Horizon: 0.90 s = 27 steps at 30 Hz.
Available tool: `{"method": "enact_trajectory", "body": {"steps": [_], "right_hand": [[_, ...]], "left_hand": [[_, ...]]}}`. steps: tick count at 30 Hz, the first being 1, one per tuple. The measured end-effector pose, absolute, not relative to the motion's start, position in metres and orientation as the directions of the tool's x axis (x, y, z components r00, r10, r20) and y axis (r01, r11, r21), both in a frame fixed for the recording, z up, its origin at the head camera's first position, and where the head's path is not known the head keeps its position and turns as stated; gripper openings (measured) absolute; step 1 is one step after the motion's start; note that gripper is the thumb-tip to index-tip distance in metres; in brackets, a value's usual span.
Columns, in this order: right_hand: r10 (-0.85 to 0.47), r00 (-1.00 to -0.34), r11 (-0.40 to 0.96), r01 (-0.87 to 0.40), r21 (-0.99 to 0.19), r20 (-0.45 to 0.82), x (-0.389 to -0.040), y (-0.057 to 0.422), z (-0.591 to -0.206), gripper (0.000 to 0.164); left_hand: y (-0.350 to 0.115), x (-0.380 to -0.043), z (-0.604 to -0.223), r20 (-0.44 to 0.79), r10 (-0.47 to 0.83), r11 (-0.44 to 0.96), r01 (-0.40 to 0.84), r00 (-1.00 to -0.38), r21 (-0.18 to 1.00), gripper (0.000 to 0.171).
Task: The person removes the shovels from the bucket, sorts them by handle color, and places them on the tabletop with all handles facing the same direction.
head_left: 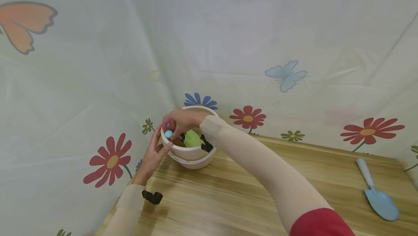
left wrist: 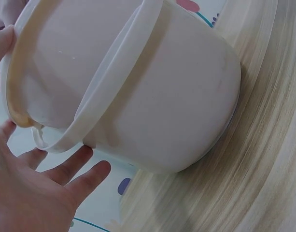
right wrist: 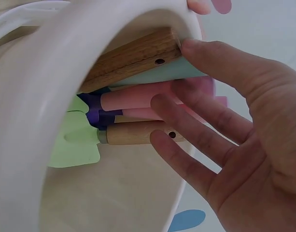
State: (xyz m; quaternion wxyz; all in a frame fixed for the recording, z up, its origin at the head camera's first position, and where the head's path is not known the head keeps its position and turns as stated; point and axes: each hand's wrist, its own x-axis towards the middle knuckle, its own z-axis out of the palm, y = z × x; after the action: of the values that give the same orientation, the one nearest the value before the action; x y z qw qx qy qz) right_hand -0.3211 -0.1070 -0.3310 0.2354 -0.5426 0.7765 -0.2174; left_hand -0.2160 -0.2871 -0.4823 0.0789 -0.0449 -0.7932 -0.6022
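A white bucket (head_left: 187, 152) stands in the corner, with a curved white band (left wrist: 114, 72) around its side. My left hand (head_left: 153, 154) rests on the outside of the bucket near its rim, fingers spread and fairly straight in the left wrist view. Over the opening, my right hand (right wrist: 249, 125) touches tool handles with loosely extended fingers. Its thumb lies by the end of a wooden handle (right wrist: 133, 60). Fingertips rest on a pink handle (right wrist: 138, 94) and another wooden handle (right wrist: 131, 133). A light blue handle (right wrist: 155, 72) and a light green blade (right wrist: 75, 137) also show inside the bucket.
A light blue hand trowel (head_left: 380, 199) lies at the right of the wooden surface (head_left: 196, 203). Pale sheeting (head_left: 235, 40) printed with flowers and butterflies rises behind and to the left, close against the bucket.
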Motion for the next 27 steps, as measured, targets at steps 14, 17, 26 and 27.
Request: {"method": "enact_trajectory", "body": {"steps": [14, 17, 26, 27], "right_hand": [[-0.941, -0.301, 0.33, -0.722, -0.608, -0.153, -0.3237, -0.1097, -0.3356, 0.014], [-0.942, -0.302, 0.327, -0.732, -0.598, -0.146, -0.325, -0.1105, -0.3363, 0.014], [-0.95, -0.293, 0.298, -0.736, -0.608, -0.112, -0.3276, -0.1082, -0.3346, 0.022], [-0.948, -0.299, 0.302, -0.739, -0.602, -0.108, -0.3274, -0.1076, -0.3338, 0.024]], "left_hand": [[-0.2875, -0.2172, -0.4829, 0.196, -0.02, 0.271, 0.183, -0.98, 0.945, 0.08], [-0.2876, -0.2177, -0.4831, 0.197, -0.019, 0.273, 0.185, -0.98, 0.944, 0.08], [-0.2882, -0.2174, -0.4838, 0.194, -0.018, 0.259, 0.183, -0.981, 0.948, 0.08], [-0.2882, -0.2172, -0.4837, 0.197, -0.018, 0.258, 0.185, -0.98, 0.948, 0.08]]}}
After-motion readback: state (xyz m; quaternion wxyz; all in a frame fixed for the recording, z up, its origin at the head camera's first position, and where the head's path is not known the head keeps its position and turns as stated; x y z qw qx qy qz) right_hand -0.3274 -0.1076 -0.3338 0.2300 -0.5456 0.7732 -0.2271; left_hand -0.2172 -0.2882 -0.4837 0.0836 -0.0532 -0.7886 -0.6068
